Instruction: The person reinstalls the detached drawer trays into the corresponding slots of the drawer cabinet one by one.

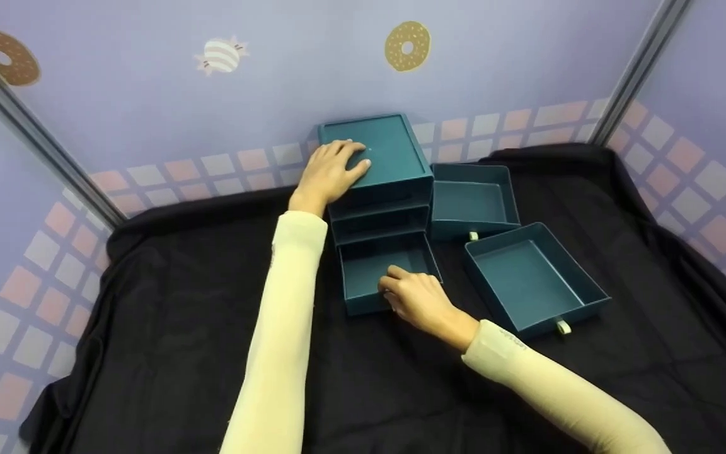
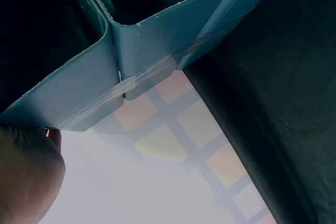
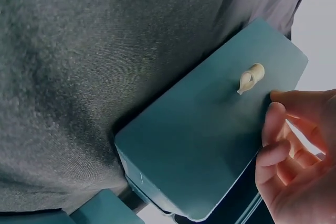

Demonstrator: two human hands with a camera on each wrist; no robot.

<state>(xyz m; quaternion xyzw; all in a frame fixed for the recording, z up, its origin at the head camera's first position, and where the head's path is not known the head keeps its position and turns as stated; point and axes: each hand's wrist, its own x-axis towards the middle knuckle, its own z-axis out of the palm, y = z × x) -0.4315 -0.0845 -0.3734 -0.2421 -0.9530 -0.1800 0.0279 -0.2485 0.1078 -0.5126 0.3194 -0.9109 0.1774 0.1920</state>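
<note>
A dark teal drawer cabinet [image 1: 394, 142] stands against the back wall, its upper slots without drawers. My left hand [image 1: 330, 171] rests on its top near the left edge, fingers spread. The lowest drawer [image 1: 363, 306] is pulled partway out at the front. At its front rim, my right hand [image 1: 416, 296] grips the wall with curled fingers. The right wrist view shows that thumb on the front panel, close to a pale fabric loop [image 3: 252, 77]. Seen from the left wrist, the cabinet's side [image 2: 168, 35] has clear tape along its seams.
Two loose teal drawers lie right of the cabinet: one beside it [image 1: 475, 224], another nearer [image 1: 536, 325], each with a pale pull tab. Black cloth [image 1: 199, 328] covers the table. Patterned panels [image 1: 312, 69] rise at the back and sides, with metal posts [image 1: 634, 75] at the corners.
</note>
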